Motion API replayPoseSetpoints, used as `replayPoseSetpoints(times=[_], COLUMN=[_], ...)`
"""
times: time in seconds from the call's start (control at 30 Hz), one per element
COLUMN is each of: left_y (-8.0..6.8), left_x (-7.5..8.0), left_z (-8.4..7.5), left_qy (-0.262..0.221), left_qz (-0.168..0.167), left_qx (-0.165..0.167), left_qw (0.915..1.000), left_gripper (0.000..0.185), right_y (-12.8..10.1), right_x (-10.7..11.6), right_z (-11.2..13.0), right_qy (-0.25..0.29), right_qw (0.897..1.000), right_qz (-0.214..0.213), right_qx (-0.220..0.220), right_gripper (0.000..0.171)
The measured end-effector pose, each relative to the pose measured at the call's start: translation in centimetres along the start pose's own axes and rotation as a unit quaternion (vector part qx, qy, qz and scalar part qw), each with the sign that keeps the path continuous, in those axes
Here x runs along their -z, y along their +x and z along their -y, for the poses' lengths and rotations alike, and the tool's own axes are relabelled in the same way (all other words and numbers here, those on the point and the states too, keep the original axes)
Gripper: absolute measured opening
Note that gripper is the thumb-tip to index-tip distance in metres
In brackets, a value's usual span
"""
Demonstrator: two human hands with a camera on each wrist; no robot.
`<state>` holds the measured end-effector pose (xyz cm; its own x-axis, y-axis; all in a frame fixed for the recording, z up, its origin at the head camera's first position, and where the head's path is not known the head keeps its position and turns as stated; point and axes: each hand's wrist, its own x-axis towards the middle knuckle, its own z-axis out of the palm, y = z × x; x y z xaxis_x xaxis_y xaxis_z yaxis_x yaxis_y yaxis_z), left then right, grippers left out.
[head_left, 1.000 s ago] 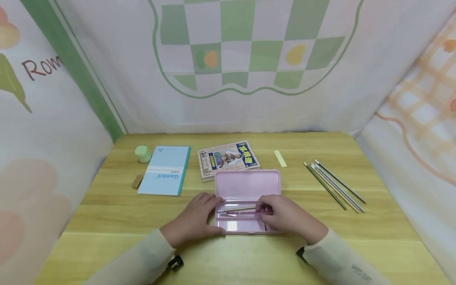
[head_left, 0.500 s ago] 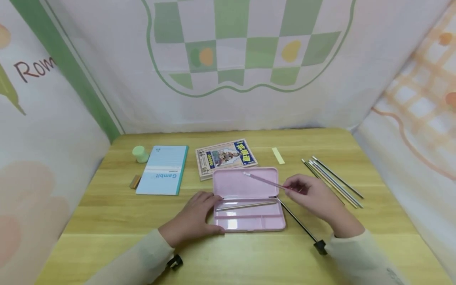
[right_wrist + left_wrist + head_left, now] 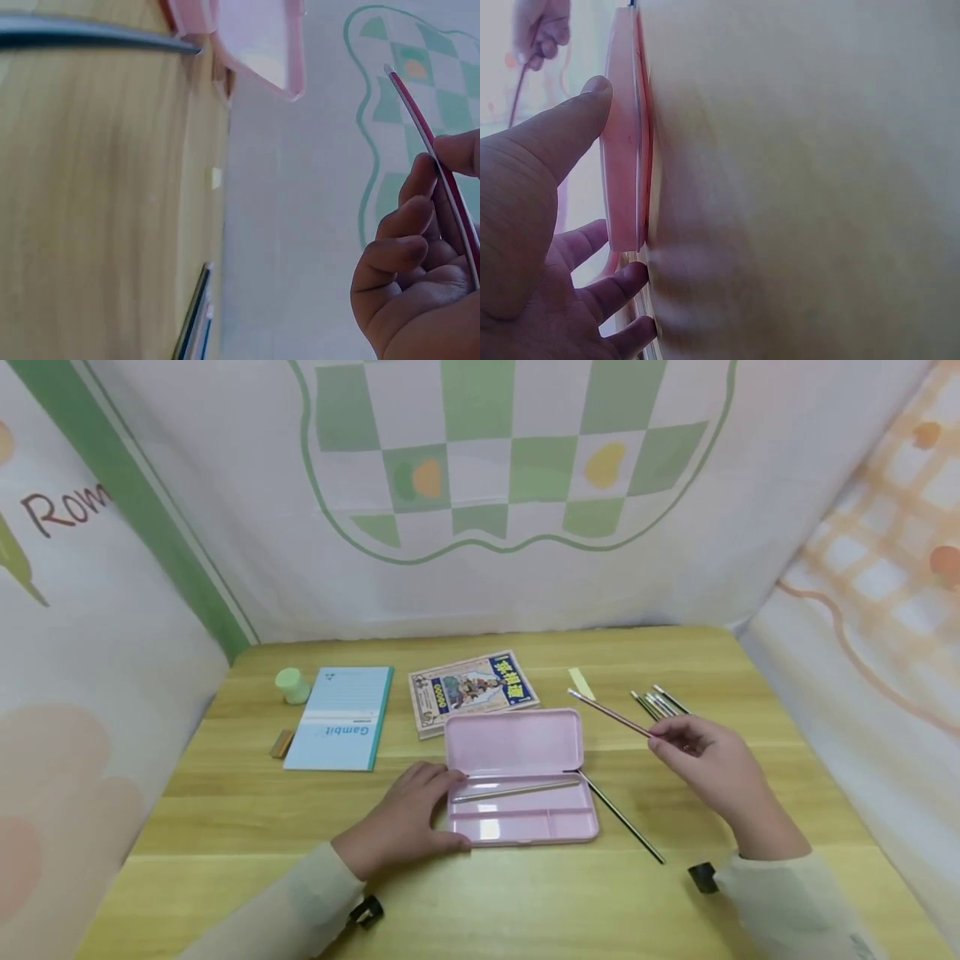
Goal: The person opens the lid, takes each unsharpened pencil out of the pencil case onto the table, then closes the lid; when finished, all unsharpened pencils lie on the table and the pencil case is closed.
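Note:
A pink pencil case [image 3: 510, 739] lies on the table with its lid up. My left hand [image 3: 401, 814] holds its left end, the thumb [image 3: 589, 120] on the front side and the fingers round the end. A gold-coloured pencil [image 3: 517, 792] lies in the long rear compartment. In the air to the right of the case, my right hand [image 3: 720, 777] pinches a red pencil [image 3: 611, 713], its white-tipped end pointing up and left; the right wrist view shows the red pencil [image 3: 416, 112] between thumb and fingers. A dark pencil [image 3: 622, 818] lies slanted on the table, against the case's right side.
Several pencils [image 3: 658, 700] lie at the back right, partly hidden behind my right hand. Behind the case are a boxed game or book [image 3: 472, 689] and a pale yellow strip [image 3: 580, 682]. A notebook [image 3: 337, 718], green jar [image 3: 292, 685] and brown eraser-like block [image 3: 282, 743] stand left.
My right hand has lifted the red pencil out of the case and carried it right and up. The dark pencil beside the case has come into view. My left hand stays on the case.

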<state>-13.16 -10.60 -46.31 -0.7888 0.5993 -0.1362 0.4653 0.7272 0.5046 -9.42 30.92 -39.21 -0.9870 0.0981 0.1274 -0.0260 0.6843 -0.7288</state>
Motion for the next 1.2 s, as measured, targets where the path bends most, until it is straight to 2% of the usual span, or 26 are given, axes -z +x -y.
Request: replayPoseSetpoints(times=[0.33, 0.47, 0.67, 0.97, 1.2], left_y=[-0.1, -0.1, 0.0, 0.0, 0.1], left_x=[0.2, 0.2, 0.3, 0.0, -0.1], left_z=[0.0, 0.1, 0.0, 0.0, 0.1], left_qy=[-0.002, -0.005, -0.001, -0.001, 0.002], left_qz=[-0.003, -0.004, -0.005, -0.003, -0.006], left_qx=[-0.004, -0.007, -0.011, -0.013, -0.013], left_qw=[1.0000, 1.0000, 0.9999, 0.9999, 0.9999], left_gripper=[0.098, 0.097, 0.097, 0.099, 0.098], right_y=[0.5, 0.6, 0.5, 0.7, 0.7], right_x=[1.1, 1.5, 2.0, 2.3, 1.8], right_z=[-4.2, -5.4, -6.5, -7.3, -7.8], right_qy=[-0.051, -0.080, -0.092, -0.111, -0.119], right_qw=[0.995, 0.991, 0.985, 0.981, 0.983], right_qz=[-0.013, 0.009, 0.042, 0.073, 0.092], right_qx=[-0.082, -0.107, -0.140, -0.139, -0.102], right_gripper=[0.036, 0.040, 0.046, 0.043, 0.043])
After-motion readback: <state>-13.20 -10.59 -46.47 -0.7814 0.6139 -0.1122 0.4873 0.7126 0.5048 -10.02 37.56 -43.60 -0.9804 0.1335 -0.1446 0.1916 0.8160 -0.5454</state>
